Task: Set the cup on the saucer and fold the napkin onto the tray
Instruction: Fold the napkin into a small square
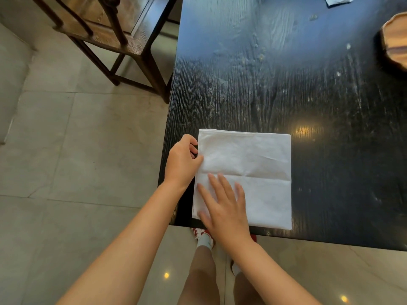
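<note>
One wooden chair (105, 34) stands at the far left on the pale tiled floor (66, 150), beside the corner of one dark wood-grain table (286, 84). Two bare hands work at the table's near-left corner. The left hand (181, 161) sits at the left edge of one white napkin (253, 164), its fingers curled and its thumb laid on the cloth, pinching that edge. The right hand (224, 208) lies flat on the lower left part of the napkin, fingers straight and slightly spread, pressing the cloth down. The napkin lies folded into a rough square with one crease running across its middle, its near edge along the table's near edge. Below the table edge two feet in red and white shoes (203, 235) show on the floor. At the far top lies one small pale folded item (338, 0), cut off by the frame. At the far right edge, well apart from the napkin, one wooden tray (395, 44) shows only in part.
</note>
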The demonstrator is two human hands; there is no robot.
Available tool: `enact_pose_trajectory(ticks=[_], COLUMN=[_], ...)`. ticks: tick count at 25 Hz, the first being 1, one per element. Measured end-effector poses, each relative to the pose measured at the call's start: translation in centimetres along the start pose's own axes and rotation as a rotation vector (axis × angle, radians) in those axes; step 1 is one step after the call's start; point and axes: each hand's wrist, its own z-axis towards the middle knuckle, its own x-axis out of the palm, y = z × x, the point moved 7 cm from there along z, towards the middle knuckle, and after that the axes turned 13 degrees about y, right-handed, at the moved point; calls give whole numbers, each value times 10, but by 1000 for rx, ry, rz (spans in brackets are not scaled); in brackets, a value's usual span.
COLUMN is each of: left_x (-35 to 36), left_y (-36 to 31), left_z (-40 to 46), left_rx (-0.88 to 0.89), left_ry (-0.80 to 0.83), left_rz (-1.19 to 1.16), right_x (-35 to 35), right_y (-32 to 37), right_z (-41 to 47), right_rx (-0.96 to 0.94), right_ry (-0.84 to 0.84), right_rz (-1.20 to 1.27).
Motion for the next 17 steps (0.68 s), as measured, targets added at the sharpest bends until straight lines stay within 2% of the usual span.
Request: enact_pose_trajectory(ticks=[3, 6, 9, 11, 13, 15, 17], left_x=[3, 18, 53, 88, 111, 118, 120], left_y=[-8, -28, -57, -67, -62, -55, -53], left_z=[-4, -11, -22, -26, -28, -28, -28], left_rx=[46, 155, 321, 378, 362, 356, 359], left_ry=[24, 53, 15, 132, 213, 202, 183], left_rz=[-10, 103, 387, 571, 702, 752, 770], right_x=[9, 9, 6, 3, 2, -3, -17], right_y=[-22, -42, -71, -92, -105, -111, -117], right_z=[-4, -18, -37, -48, -58, -65, -62], right_rx=[21, 10, 29, 61, 66, 50, 58], right_ry=[94, 112, 107, 115, 122, 99, 11], right_rz=[-122, -150, -160, -158, -157, -84, 120])
